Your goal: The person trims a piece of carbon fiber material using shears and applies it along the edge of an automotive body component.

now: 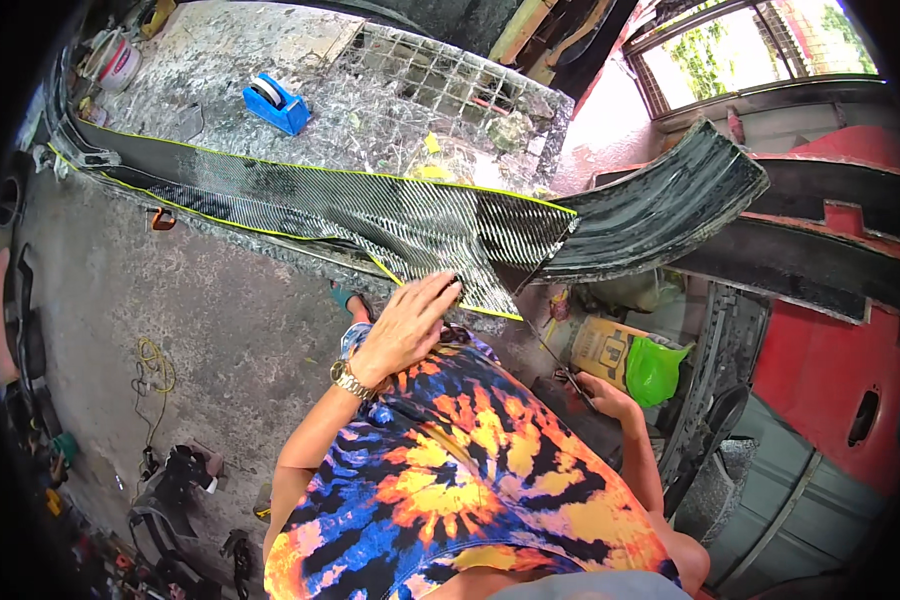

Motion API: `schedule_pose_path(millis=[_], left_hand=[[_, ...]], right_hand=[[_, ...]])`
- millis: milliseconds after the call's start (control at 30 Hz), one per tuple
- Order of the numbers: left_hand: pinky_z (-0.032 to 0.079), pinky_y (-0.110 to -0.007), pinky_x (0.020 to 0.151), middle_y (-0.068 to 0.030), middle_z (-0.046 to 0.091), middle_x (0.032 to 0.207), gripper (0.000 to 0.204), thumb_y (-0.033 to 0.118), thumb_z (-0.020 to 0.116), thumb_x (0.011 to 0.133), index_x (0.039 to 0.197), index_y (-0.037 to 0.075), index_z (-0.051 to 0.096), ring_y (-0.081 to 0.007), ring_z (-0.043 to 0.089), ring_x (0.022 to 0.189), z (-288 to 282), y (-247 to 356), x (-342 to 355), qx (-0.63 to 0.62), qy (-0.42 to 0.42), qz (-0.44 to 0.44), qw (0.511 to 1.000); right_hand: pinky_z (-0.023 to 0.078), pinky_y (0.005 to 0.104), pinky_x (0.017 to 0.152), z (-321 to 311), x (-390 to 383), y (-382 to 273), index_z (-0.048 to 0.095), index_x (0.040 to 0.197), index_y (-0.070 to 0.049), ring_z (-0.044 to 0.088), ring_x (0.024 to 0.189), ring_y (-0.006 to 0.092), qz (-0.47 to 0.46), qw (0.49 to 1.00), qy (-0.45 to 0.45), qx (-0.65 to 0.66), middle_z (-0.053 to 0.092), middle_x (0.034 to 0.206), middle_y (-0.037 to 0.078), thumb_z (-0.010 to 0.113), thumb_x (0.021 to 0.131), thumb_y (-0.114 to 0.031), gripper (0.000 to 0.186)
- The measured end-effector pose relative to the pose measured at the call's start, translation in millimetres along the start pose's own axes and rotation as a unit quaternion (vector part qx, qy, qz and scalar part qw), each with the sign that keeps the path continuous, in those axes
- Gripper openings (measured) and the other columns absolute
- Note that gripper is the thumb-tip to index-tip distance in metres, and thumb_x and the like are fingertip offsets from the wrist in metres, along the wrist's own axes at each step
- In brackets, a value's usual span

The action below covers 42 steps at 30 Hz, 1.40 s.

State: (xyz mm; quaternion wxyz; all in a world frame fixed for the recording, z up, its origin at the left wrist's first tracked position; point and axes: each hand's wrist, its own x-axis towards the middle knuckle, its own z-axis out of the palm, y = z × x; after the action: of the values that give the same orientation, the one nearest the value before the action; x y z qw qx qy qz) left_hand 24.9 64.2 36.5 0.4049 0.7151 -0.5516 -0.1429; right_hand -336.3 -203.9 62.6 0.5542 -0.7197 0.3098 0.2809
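Observation:
A long strip of black-and-silver carbon fibre cloth, edged in yellow, lies along a long curved moulding. Its loose corner spreads toward me. My left hand, with a watch at the wrist, rests at the cloth's near edge, fingers stretched out and its thumb not clearly visible. Low on the right, my right hand is closed round a pair of scissors, whose dark metal is partly hidden by the fingers. The scissors are apart from the cloth, and a thin dark line runs between them and its corner.
On the grimy worktable stand a blue tape dispenser and a white tub. An orange clamp is at its near edge. To the right are a green bag, a cardboard box and red panels.

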Motion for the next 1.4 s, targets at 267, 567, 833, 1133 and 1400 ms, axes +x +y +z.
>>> schedule_pose_path(millis=[267, 567, 833, 1133, 1400], left_hand=[[0.049, -0.045, 0.065, -0.0186, 0.066, 0.082, 0.024, 0.023, 0.064, 0.091, 0.085, 0.000, 0.060, -0.0381, 0.063, 0.074, 40, 8, -37, -0.123, -0.072, -0.140, 0.980], [0.050, -0.044, 0.075, -0.0190, 0.067, 0.091, 0.019, 0.019, 0.061, 0.090, 0.088, 0.000, 0.065, -0.0364, 0.064, 0.088, 89, -19, -93, -0.044, -0.033, -0.260, 0.964], [0.048, -0.040, 0.069, -0.0146, 0.062, 0.081, 0.015, 0.013, 0.066, 0.087, 0.085, -0.002, 0.062, -0.0320, 0.062, 0.076, -8, -8, -35, -0.115, -0.113, -0.186, 0.969], [0.043, -0.042, 0.100, -0.0148, 0.062, 0.118, 0.038, 0.025, 0.070, 0.086, 0.117, 0.004, 0.062, -0.0333, 0.056, 0.115, -75, -103, 101, -0.104, -0.025, 0.025, 0.994], [0.045, -0.043, 0.090, -0.0124, 0.063, 0.109, 0.043, 0.035, 0.069, 0.085, 0.115, 0.005, 0.062, -0.0317, 0.059, 0.105, -51, -134, 160, -0.050, -0.190, 0.060, 0.979]], right_hand=[[0.046, 0.0384, 0.076, -4, 50, 34, 0.057, 0.104, -0.002, 0.058, 0.085, 0.0272, 0.012, 0.979, 0.035, -0.202, 0.059, 0.088, 0.014, 0.084, 0.069, -0.040, 0.059], [0.048, 0.0433, 0.087, 4, 115, -13, 0.047, 0.133, -0.004, 0.059, 0.101, 0.0356, -0.068, 0.956, 0.008, -0.284, 0.054, 0.117, 0.019, 0.074, 0.074, -0.024, 0.068], [0.042, 0.0455, 0.091, 47, 135, -45, 0.048, 0.131, -0.002, 0.052, 0.112, 0.0365, -0.057, 0.931, 0.037, -0.359, 0.053, 0.120, 0.018, 0.074, 0.074, -0.020, 0.065], [0.040, 0.0442, 0.098, 74, 120, -88, 0.052, 0.123, 0.000, 0.048, 0.117, 0.0364, -0.019, 0.919, 0.170, -0.355, 0.052, 0.119, 0.017, 0.071, 0.073, -0.013, 0.055], [0.034, 0.0419, 0.110, 93, 177, -79, 0.053, 0.130, -0.002, 0.044, 0.127, 0.0357, -0.049, 0.898, 0.217, -0.380, 0.049, 0.137, 0.016, 0.064, 0.076, -0.010, 0.055]])
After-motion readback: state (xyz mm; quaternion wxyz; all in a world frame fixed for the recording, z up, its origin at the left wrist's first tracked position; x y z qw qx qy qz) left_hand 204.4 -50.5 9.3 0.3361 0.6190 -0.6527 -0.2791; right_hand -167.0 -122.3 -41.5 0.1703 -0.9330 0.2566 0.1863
